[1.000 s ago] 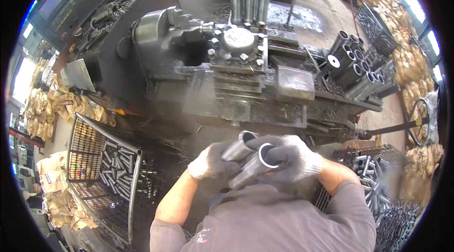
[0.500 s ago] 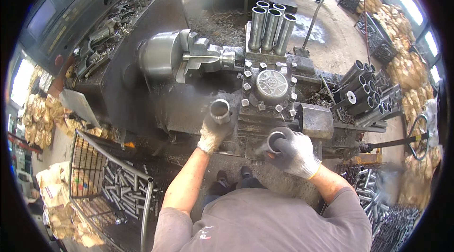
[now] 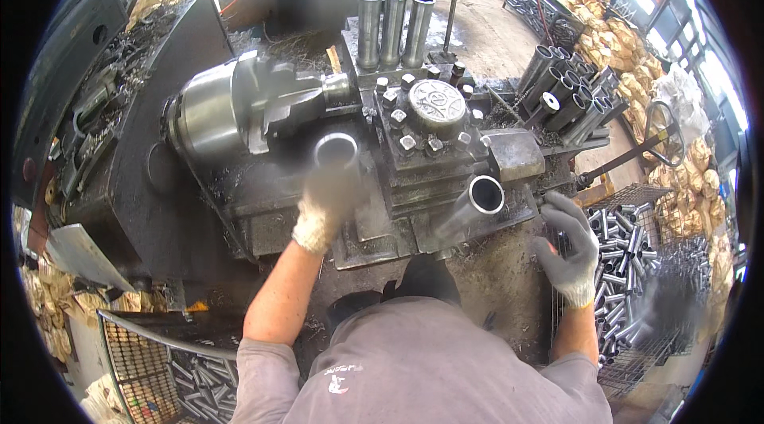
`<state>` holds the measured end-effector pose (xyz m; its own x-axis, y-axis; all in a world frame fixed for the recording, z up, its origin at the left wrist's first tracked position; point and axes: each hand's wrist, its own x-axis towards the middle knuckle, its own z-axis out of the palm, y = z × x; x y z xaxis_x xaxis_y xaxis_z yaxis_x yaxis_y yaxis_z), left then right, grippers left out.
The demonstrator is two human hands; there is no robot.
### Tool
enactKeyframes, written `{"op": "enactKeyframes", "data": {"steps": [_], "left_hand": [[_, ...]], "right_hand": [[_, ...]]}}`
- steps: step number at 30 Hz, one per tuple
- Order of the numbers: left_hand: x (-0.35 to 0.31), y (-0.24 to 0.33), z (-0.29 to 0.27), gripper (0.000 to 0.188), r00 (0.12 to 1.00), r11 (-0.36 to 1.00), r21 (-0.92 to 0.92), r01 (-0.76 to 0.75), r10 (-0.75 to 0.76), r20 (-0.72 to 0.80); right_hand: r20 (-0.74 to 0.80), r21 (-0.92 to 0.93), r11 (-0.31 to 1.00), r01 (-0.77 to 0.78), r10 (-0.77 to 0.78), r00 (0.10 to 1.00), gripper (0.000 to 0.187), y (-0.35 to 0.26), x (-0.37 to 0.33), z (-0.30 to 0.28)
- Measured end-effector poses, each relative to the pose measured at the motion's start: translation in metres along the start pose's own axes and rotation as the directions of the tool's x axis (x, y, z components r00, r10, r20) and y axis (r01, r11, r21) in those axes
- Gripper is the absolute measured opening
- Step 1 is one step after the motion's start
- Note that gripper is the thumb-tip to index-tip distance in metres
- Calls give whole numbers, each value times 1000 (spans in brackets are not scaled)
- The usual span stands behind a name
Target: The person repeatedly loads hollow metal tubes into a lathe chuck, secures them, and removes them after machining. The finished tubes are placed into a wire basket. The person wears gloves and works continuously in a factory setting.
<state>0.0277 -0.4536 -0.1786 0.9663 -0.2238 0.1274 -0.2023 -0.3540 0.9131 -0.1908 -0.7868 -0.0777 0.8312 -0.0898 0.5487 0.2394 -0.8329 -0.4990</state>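
Tube in gloved left hand, raised just beside the lathe chuck.
Left hand is closed round the tube's lower part; its open, shiny grey end faces up, blurred. Right hand hangs loosely open, holding nothing, near a second tube lying at the carriage's front right edge.

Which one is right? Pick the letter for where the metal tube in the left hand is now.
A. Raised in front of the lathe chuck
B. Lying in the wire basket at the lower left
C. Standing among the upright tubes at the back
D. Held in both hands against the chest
A: the gloved left hand holds the metal tube up, open end toward the camera, just right of the lathe chuck.
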Motion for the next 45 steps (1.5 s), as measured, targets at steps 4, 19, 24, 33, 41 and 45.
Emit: {"op": "enactKeyframes", "data": {"steps": [4,19,24,33,41,45], "left_hand": [[-14,-28,26,46,999,972,-235,28,-32,-13],[-53,-6,67,82,973,989,38,145,-135,-187],[-48,53,-42,90,919,927,344,-149,258,-297],[108,-1,-152,82,705,380,923,54,640,-305],[100,-25,-158,79,649,332,939,84,698,-305],[97,-23,-161,92,682,364,928,74,661,-313]], "right_hand": [[61,38,995,-88,85,994,37,2,16,-14],[934,110,938,327,-210,288,72,-14,384,298],[990,138,976,169,-132,-43,54,16,397,352],[971,125,899,419,-198,136,58,18,388,304],[353,203,962,-185,104,930,67,118,351,163],[5,97,984,150,-151,989,73,45,329,97]]}}
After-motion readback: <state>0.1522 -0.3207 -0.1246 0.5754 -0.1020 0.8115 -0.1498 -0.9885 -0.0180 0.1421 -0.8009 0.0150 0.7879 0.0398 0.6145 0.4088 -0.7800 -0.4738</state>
